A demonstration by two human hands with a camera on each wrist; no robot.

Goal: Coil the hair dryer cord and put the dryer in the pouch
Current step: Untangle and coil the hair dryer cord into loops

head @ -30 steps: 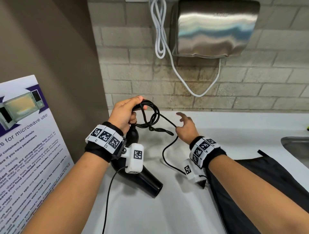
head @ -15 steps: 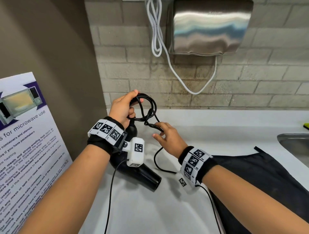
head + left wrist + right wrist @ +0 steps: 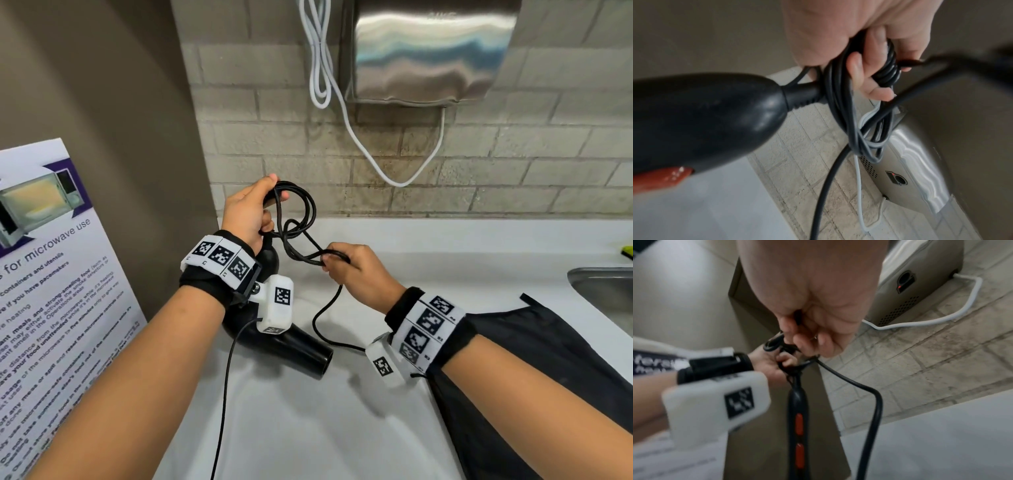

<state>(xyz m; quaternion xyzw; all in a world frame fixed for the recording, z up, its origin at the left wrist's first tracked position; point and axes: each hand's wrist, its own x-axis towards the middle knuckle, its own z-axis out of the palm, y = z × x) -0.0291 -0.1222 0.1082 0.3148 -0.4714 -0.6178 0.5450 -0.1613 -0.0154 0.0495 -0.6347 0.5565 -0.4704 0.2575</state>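
- While the pouch [image 3: 548,359] lies flat at the near right of the surface [image 3: 308,411], partly under the right forearm, its mouth cannot be made out; if the mouth turns out folded shut, neither hand is free to open it, and the coil would probably have to be let go first.
- Since the hair dryer [image 3: 291,346] hangs from the left hand with its nozzle low over the surface, near the left edge, a slackened grip could let its weight pull the loops out and knock the nozzle down.
- Because a free run of cord [image 3: 323,315] sags from the right hand to the surface and passes out of sight behind the right wrist, its hidden end may drag or catch on the pouch when the next loop is drawn up.
- Given that the right hand [image 3: 359,274] has its fingers [image 3: 809,340] pinched on a bend of cord just beside the coil, a pull with twist in it could set the next loop as a figure-eight rather than a ring.
- As the left hand [image 3: 245,214] has its fingers [image 3: 875,76] curled round several gathered loops at the handle end, held above the back left of the surface, adding more may overfill the grip and spill a loop.
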